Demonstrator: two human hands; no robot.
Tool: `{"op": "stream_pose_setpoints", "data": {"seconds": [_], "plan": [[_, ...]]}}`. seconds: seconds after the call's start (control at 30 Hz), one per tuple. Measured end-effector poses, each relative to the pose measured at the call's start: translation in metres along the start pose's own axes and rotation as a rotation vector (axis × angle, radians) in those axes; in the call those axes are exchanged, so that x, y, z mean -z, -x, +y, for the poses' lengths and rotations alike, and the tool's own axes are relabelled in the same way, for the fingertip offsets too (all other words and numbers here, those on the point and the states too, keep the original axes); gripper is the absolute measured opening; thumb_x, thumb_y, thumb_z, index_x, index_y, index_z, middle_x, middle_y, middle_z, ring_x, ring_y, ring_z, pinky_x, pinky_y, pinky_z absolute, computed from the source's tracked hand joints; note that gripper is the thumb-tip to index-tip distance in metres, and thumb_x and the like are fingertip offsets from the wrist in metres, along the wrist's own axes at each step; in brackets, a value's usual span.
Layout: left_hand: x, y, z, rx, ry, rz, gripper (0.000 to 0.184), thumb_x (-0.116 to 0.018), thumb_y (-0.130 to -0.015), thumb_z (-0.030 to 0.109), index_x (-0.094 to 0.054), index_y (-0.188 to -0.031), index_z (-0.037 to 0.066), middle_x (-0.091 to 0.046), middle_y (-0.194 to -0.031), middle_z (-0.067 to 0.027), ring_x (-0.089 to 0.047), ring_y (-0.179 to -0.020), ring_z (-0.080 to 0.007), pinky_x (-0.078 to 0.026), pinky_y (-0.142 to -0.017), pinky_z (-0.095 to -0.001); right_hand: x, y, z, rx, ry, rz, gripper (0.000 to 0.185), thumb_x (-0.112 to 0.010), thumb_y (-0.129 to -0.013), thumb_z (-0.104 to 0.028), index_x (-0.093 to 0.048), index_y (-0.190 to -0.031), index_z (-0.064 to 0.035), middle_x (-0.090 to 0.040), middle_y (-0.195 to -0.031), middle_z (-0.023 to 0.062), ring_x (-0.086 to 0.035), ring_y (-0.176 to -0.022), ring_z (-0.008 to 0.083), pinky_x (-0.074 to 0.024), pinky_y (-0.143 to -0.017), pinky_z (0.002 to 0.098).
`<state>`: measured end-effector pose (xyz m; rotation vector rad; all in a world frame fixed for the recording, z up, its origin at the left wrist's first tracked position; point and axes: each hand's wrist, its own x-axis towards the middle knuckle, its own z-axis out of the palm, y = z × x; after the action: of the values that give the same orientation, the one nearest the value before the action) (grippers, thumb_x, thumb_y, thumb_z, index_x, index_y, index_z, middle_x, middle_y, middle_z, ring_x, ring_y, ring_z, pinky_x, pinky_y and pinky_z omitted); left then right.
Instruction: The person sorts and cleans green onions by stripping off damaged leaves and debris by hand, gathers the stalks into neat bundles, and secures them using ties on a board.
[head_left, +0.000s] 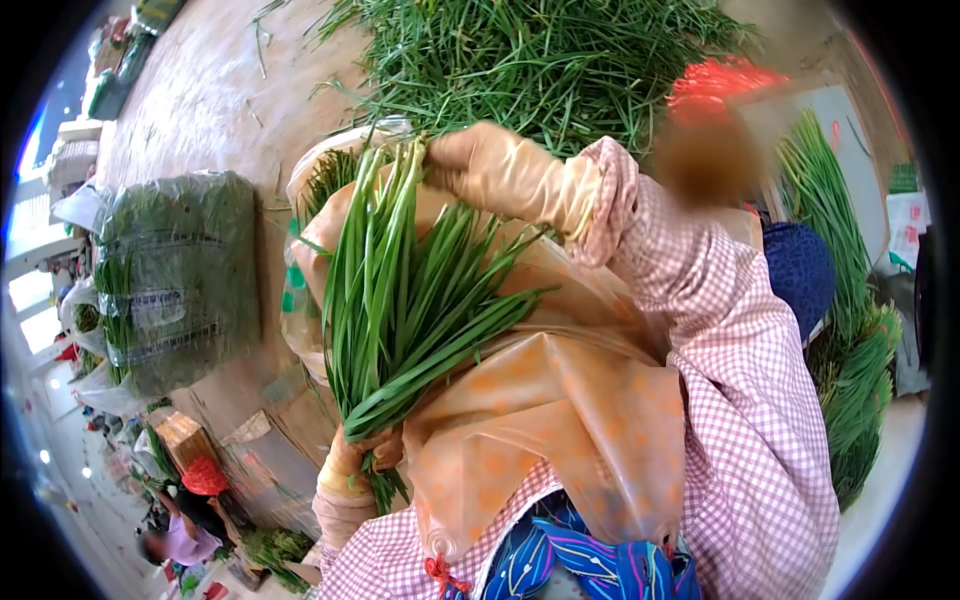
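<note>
A bunch of long green leafy stalks (375, 290) lies across my lap, over an orange-brown plastic apron (560, 400). Around its lower leaf end, at the lower left, my left hand (368, 452) is closed, with leaf tips sticking out below. My right hand (462, 160), in a pale glove, is at the pale stalk ends at the top, its fingers pressed together on them and partly blurred. Several leaves fan out to the right between the two hands. Behind the bunch stands an open clear plastic bag (300, 185) with cut greens inside.
A large pile of loose greens (520, 60) spreads at the top. Wrapped bundles (180, 280) stand at the left. Red ties (725, 80), long greens (825, 200) and a dark blue round object (798, 270) are at the right. Another person (185, 535) is at the far lower left.
</note>
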<state>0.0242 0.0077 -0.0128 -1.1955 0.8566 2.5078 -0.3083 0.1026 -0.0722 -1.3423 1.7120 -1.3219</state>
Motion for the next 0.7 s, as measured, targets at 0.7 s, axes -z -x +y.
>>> {"op": "stream_pose_setpoints", "data": {"seconds": [0.7], "plan": [[0.015,0.006,-0.04,0.007,0.111,0.124,0.03,-0.067,-0.079,0.008,-0.053,-0.106,0.005,-0.043,-0.06,-0.0007,-0.036,-0.043,-0.0089,-0.026,-0.04,-0.0238,0.087,0.034,0.094,-0.561,-0.001,0.249,0.02,-0.062,-0.088,-0.026,-0.064,-0.097,-0.0082,-0.057,-0.062,0.0009,-0.05,-0.048,0.0076,-0.0423,-0.045,0.0239]]}}
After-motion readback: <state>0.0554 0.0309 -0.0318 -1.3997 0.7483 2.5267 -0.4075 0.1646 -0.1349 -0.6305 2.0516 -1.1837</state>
